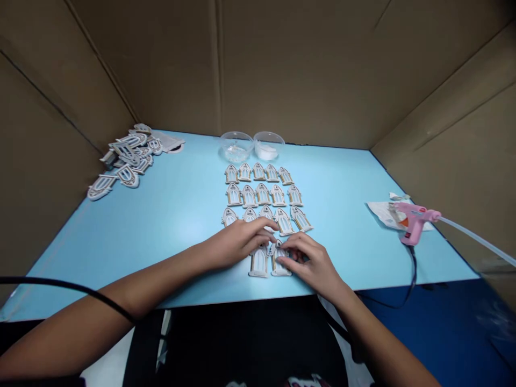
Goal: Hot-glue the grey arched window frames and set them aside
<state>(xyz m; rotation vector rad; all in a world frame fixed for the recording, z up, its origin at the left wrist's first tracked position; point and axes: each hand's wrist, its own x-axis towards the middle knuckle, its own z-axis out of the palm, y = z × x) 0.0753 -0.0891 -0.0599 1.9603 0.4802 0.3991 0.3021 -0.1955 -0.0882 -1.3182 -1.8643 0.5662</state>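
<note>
Fifteen arches point(263, 194) lie set out in three rows of five; nearest the person, a front pair point(258, 263) makes a shorter row, which looks part-filled. A loose pile point(129, 156) lies unarranged at far left. The left hand point(236, 242) reaches over the third row, fingers loosely bent; whether it pinches anything is unclear. The right hand point(312, 260), fingers curled, thumb slightly apart, touches the pair's right piece; its grip is hidden.

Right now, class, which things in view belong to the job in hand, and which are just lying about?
Seemingly in the job:
two front-row arched window pieces, by the left hand and right hand
three rows of similar pieces beyond

Lying about, untouched now (some may serve the job):
heaped arched pieces, far left
two clear plastic bowls
pink glue gun
white wrapper beneath
</note>
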